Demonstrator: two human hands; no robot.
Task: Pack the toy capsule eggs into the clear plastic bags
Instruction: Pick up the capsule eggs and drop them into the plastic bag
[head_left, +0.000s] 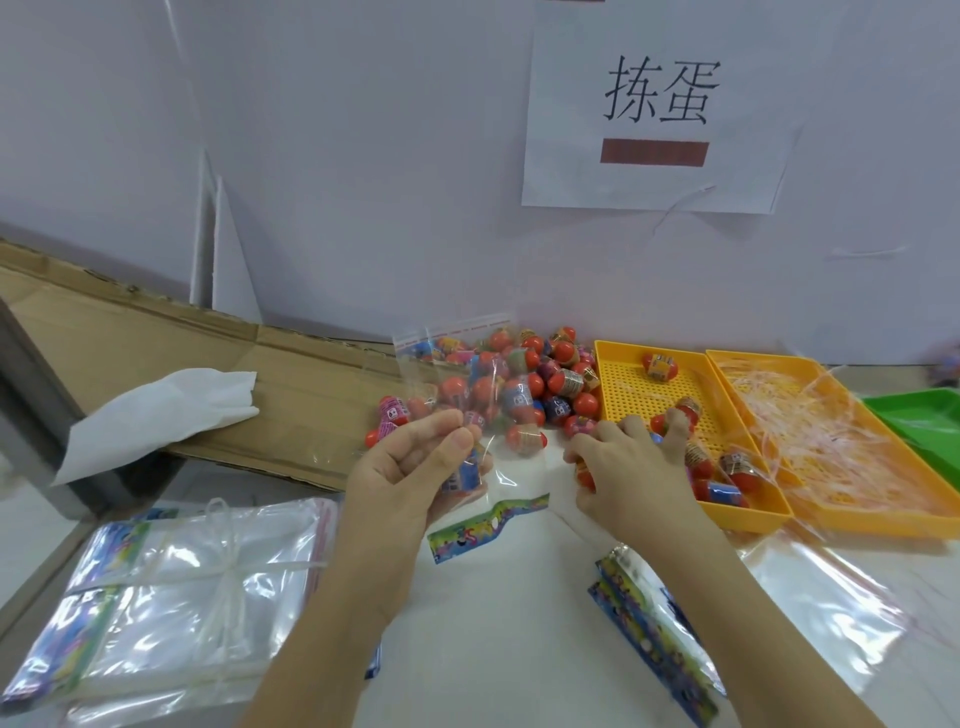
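While the tied bundle of spare bags (171, 587) lies nearest me at the left of the worktop (519, 649), with printed header strips (654, 639) at near right, the risk sits just beyond them, in the hands.

My left grip (415, 467) pinches the clear bag (441, 384) between thumb and forefinger. The film rises from there toward the far side, with its red-striped mouth uppermost. A blue-wrapped egg (462, 475) looks to be inside by the palm, though I cannot be sure through the film. That pinch seems to catch little of the slick plastic. If it slips, I judge the bag would sag, the mouth would fold shut, and anything inside could tip out.

My right grip (628, 467) is curled down at the near-left corner of the yellow tray (613, 358), closed round a red-capped egg (584, 475) under the palm. I cannot tell whether it holds more than one. Carrying several at once invites a drop on the way across to the bag.

Farther off, the loose eggs (561, 374) are heaped on the open worktop right behind the bag, with no rim around them. A swing of the film could nudge them rolling toward the cardboard (156, 338) on the left.

To the right, the second yellow tray (769, 522) holds plastic shreds (821, 431) that could snag on a passing sleeve or egg.
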